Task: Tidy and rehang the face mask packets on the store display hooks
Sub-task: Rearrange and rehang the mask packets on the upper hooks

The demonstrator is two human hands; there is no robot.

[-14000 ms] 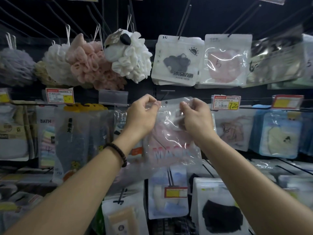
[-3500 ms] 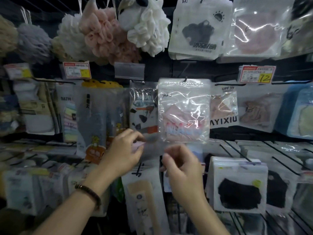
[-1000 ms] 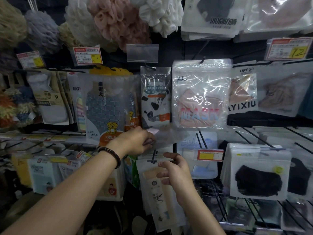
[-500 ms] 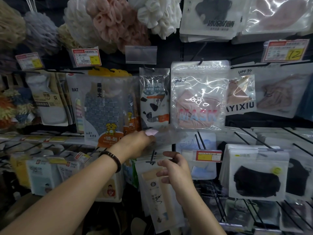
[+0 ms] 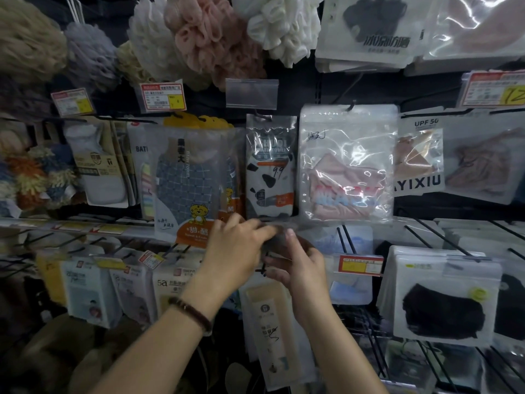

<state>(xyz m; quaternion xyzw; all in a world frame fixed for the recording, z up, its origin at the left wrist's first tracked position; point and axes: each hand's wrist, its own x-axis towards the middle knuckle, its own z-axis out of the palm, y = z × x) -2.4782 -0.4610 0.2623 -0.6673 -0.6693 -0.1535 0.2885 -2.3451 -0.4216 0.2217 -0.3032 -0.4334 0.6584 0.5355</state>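
Two hands: both are low in the middle of the rack, close together.
Left hand (image 5: 241, 245): its bent fingers pinch a thin clear packet (image 5: 279, 226). A dark bead bracelet (image 5: 190, 311) sits on the wrist.
Right hand (image 5: 302, 265): its thumb is on the same packet and its fingers curl under it.
Where the thin clear packet is: held flat between the two hands, with its edge toward us, just under the cow-spot packet (image 5: 270, 166). It is blurry, so I cannot tell what is inside.
Pink mask packet (image 5: 346, 166): hangs straight on a black hook (image 5: 352, 105), just right of the cow-spot packet and above the hands.
Black mask packet (image 5: 440, 297): hangs low on the right, well apart from the hands.
Tiger towel packet (image 5: 193, 183): hangs left of the cow-spot packet, just above the left hand.
Bath puffs (image 5: 204, 32): white, pink and grey ones hang in the top row on the left.
Price tag (image 5: 163, 96): red and yellow, under the puffs.
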